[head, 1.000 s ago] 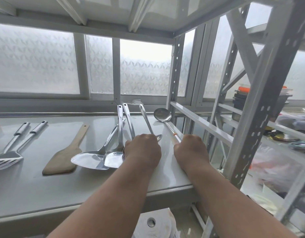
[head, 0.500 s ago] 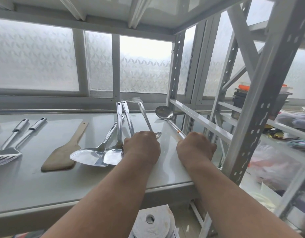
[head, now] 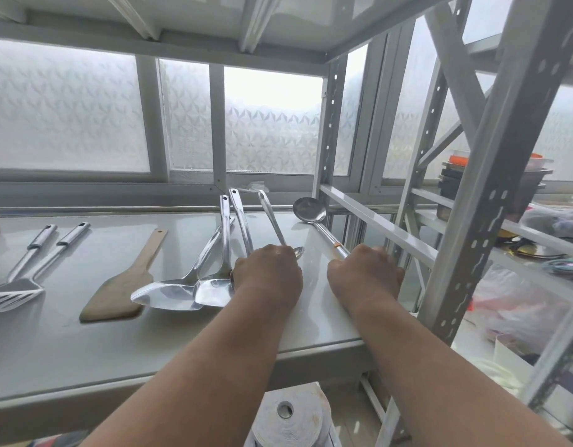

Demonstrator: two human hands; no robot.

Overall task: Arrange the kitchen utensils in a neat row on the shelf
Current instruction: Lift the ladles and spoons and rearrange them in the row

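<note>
Several utensils lie on the white shelf (head: 69, 350). From the left there are two slotted turners (head: 14, 295), a wooden spatula (head: 117, 295) and two overlapping steel turners (head: 181, 293). A long steel handle (head: 241, 221) runs under my left hand (head: 267, 275). That hand is curled knuckles-up over the neck of a small spoon (head: 273, 221), whose bowl peeks out past the knuckles. My right hand (head: 364, 275) grips the handle end of a ladle (head: 309, 209), whose bowl lies far back by the right rail.
Frosted windows close the back. The rack's perforated post (head: 465, 253) and a horizontal rail (head: 375, 224) stand close on the right of my right hand. A neighbouring shelf holds stacked containers (head: 491, 179) and bags. A paper roll (head: 288, 417) sits below the shelf edge.
My right hand with the ladle handle has shifted slightly right and back, toward the rail. The left hand stays over the spoon.
</note>
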